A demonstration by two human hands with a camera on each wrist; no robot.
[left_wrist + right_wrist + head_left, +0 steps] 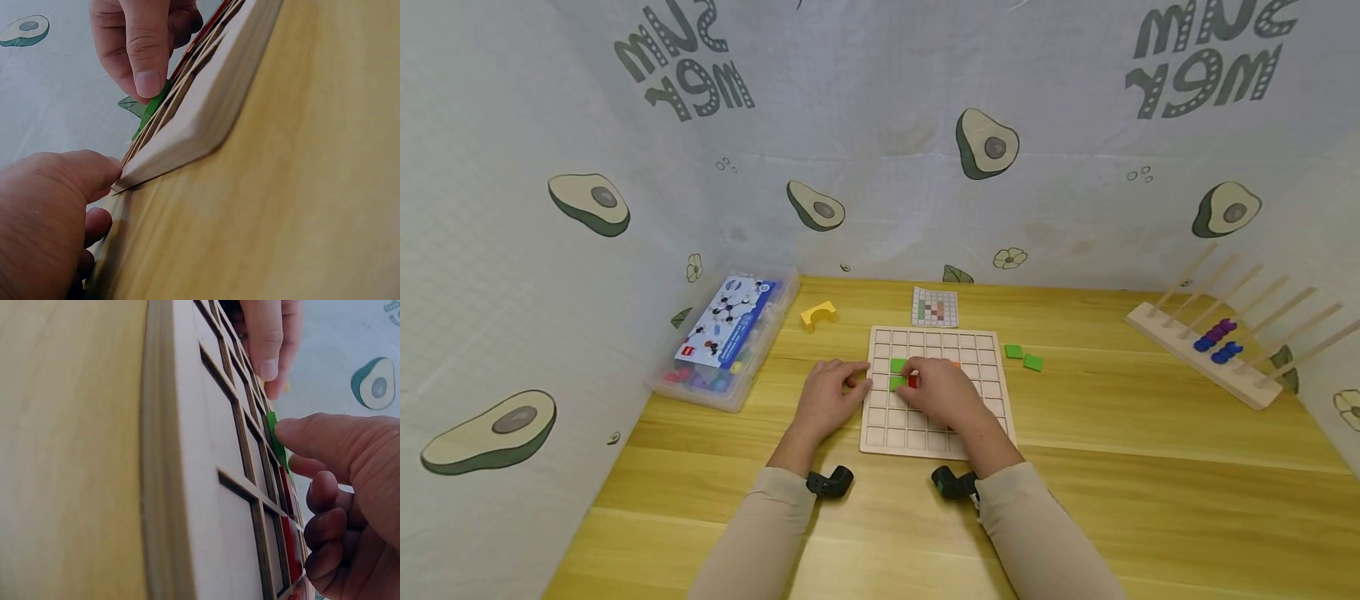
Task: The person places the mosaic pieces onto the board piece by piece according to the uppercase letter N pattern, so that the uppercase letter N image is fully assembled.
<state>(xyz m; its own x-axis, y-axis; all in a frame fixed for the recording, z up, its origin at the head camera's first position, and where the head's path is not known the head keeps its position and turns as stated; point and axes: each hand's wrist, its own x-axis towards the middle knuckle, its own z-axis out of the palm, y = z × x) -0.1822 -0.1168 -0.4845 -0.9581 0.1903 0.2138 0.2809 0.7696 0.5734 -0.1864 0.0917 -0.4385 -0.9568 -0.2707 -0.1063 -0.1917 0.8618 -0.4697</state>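
A wooden grid board (886,437) lies on the table. Two green square tiles (898,366) show in its left part, one above the other, and a red tile (913,381) partly shows beside them. My right hand (946,392) pinches the lower green tile (275,434) between thumb and forefinger, low over the grid; its other fingers are curled. With thumb and forefinger, my left hand (829,395) touches the board's left edge. In the left wrist view its thumb (94,169) meets the board's rim. The right hand hides part of the grid, where an orange tile (957,364) peeks out.
A printed pattern card (936,307) lies behind the board. Loose green tiles (1033,362) lie to its right. A yellow arch block (818,315) and a clear plastic box (737,392) are at the left. A wooden bead rack (1202,354) stands at the far right.
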